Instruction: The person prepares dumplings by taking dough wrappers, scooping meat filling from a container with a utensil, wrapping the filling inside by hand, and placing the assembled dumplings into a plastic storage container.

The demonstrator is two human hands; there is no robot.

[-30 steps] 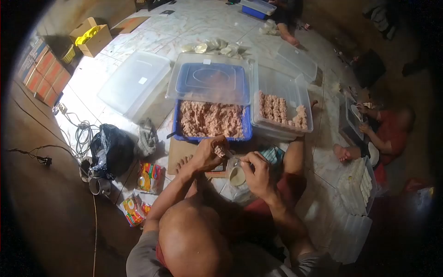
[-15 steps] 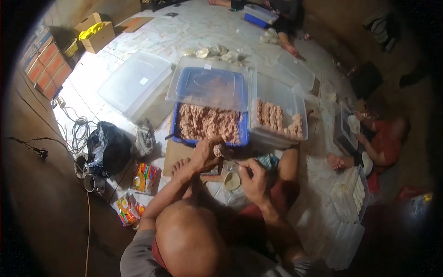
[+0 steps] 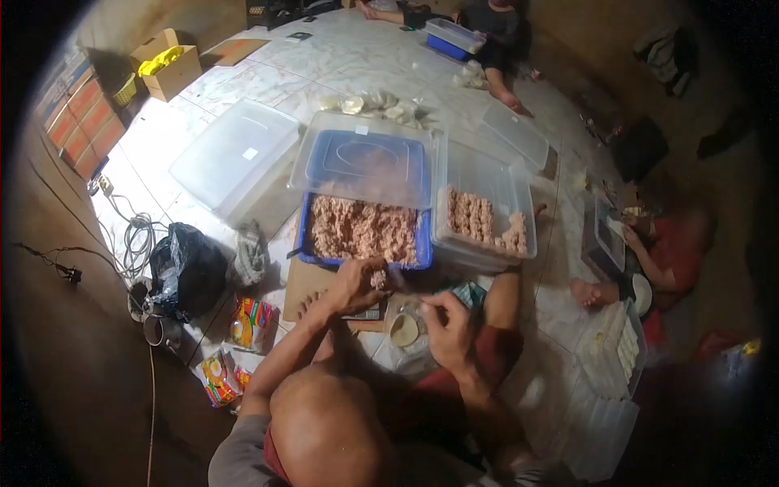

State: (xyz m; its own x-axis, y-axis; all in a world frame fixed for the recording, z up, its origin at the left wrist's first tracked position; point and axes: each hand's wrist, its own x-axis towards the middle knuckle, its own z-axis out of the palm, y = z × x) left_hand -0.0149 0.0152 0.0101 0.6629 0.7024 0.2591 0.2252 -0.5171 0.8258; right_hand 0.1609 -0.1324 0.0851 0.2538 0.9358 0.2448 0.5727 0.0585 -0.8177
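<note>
Directly beyond your left hand (image 3: pixel 357 286), the blue tub (image 3: pixel 424 233) is holding a rough mass of pinkish mix (image 3: pixel 365 223); whether hand and tub are touching cannot be determined. Ahead of your right hand (image 3: pixel 448 325), the clear container (image 3: pixel 487 177) is carrying formed rows (image 3: pixel 469 213) of similar mix. Your left hand is closing its fingers around a small lump (image 3: pixel 378 279), which is showing at the thumb side. Between and just below your two hands, a pale round disc (image 3: pixel 403 330) is lying with clear plastic around it. Your right hand is pinching a thin utensil (image 3: pixel 412 294), which is pointing towards the lump; its tip is blurring, so contact is unconfirmed.
</note>
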